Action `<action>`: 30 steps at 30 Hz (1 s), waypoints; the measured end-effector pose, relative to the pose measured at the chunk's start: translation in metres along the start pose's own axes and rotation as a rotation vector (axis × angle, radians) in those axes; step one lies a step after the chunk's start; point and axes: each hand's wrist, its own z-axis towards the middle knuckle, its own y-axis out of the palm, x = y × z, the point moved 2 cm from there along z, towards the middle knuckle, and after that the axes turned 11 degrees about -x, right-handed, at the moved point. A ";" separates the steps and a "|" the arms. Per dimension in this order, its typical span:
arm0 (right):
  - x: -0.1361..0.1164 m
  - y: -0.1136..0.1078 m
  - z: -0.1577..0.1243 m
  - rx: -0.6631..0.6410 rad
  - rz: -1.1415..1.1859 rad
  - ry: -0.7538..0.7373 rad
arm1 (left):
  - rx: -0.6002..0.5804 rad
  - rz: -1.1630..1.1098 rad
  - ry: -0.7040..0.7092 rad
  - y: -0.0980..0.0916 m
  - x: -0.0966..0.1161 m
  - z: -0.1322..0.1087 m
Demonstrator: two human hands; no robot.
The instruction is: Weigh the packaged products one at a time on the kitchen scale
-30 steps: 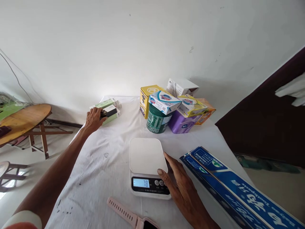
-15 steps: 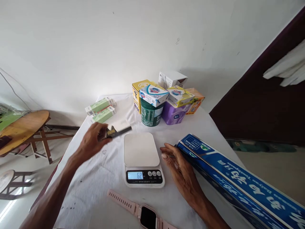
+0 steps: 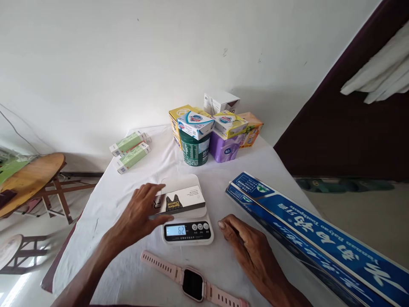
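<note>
In the head view, the fingers of the right hand [image 3: 255,253] curl together beside the scale [image 3: 188,232]. The left hand [image 3: 137,215] has its fingers spread around one end of a long box [image 3: 188,197], white with a black side and a dark two-peaked label, which lies across the scale's platform. Beyond, wrinkled white cloth covers the surface [image 3: 159,155], where green cartons [image 3: 133,157] and a green tub [image 3: 194,152] stand before a scuffed pale wall [image 3: 175,55].

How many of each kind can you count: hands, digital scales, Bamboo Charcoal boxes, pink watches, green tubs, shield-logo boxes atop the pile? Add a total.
Hands: 2
Digital scale: 1
Bamboo Charcoal box: 1
Pink watch: 1
Green tub: 1
Shield-logo boxes: 2
Total: 8
</note>
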 end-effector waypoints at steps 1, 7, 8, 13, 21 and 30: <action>0.001 0.000 -0.002 0.000 -0.014 -0.015 | 0.033 -0.015 -0.021 -0.005 -0.002 -0.002; 0.007 0.004 -0.005 -0.008 -0.118 -0.094 | 0.214 -0.035 -0.192 -0.031 -0.010 -0.008; 0.007 0.004 -0.005 -0.008 -0.139 -0.114 | 0.222 -0.028 -0.201 -0.032 -0.009 -0.008; 0.010 0.007 -0.006 0.040 -0.237 -0.214 | 0.150 -0.004 -0.133 -0.018 0.001 -0.003; 0.009 0.014 -0.007 0.100 -0.372 -0.286 | -0.167 0.158 -0.014 0.003 0.014 0.010; 0.007 0.017 -0.008 0.079 -0.433 -0.265 | -0.114 0.124 0.268 -0.017 0.089 0.059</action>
